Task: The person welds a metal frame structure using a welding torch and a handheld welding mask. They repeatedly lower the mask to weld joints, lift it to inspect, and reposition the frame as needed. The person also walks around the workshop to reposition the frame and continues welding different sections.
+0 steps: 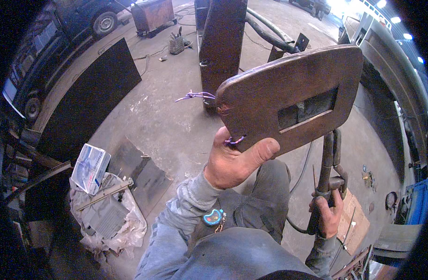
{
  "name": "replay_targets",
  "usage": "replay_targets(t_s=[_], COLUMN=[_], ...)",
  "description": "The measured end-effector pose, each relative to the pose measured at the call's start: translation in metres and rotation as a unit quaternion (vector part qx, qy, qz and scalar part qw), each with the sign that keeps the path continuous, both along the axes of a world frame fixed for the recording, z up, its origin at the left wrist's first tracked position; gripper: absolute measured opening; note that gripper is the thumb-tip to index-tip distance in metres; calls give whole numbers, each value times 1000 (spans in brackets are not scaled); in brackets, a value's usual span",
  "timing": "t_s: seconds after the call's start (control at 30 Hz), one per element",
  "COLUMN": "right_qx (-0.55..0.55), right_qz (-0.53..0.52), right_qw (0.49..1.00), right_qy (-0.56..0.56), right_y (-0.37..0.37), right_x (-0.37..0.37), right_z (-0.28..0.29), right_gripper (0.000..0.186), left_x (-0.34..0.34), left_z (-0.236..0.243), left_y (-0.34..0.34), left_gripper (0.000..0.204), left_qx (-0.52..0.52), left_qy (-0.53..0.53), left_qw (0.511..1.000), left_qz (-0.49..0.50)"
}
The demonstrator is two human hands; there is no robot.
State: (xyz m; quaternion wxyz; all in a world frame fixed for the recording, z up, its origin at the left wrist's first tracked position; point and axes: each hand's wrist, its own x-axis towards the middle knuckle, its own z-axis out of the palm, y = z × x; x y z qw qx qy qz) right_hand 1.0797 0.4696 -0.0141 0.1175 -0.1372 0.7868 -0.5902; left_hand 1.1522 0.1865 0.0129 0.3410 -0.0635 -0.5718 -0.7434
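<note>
My left hand point(232, 163) grips the lower left edge of a brown handheld welding shield point(256, 112), its thumb lying across the near face. A dark rectangular window point(307, 109) is set in the shield's right half. Purple wire point(195, 95) sticks out at its left edge, and a second bit is threaded through by my thumb. Lower right, my right hand point(329, 215) is closed around a dark electrode holder point(324, 175), tilted upward below the shield. A thin welding rod point(315, 176) stands up beside the holder. A black cable point(295, 189) loops nearby.
A tall rusty steel piece point(222, 51) stands ahead, partly behind the shield. Left are a large dark metal sheet point(95, 91) and a white-blue box point(91, 168) on plastic wrapping point(130, 228). Cardboard point(355, 219) lies at right. A vehicle point(78, 28) and a cart point(153, 16) stand farther off.
</note>
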Motion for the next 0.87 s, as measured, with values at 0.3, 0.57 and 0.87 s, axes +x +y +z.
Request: replay_targets(t_s=[0.3,0.57,0.87], right_qx=[6,16,36], right_qz=[-26,-2,12], right_qw=[1000,998,999], right_qy=[-4,53,36], right_y=[0,13,22], right_x=[4,2,-3], right_z=[1,-10,-10], right_gripper=[34,42,48], left_x=[8,13,8], left_z=[3,-7,-16], left_y=[-2,-31,-41], left_gripper=[27,17,26], left_qx=[36,-37,43], left_qy=[-27,1,52], left_qw=[999,970,942], left_qz=[22,240,329])
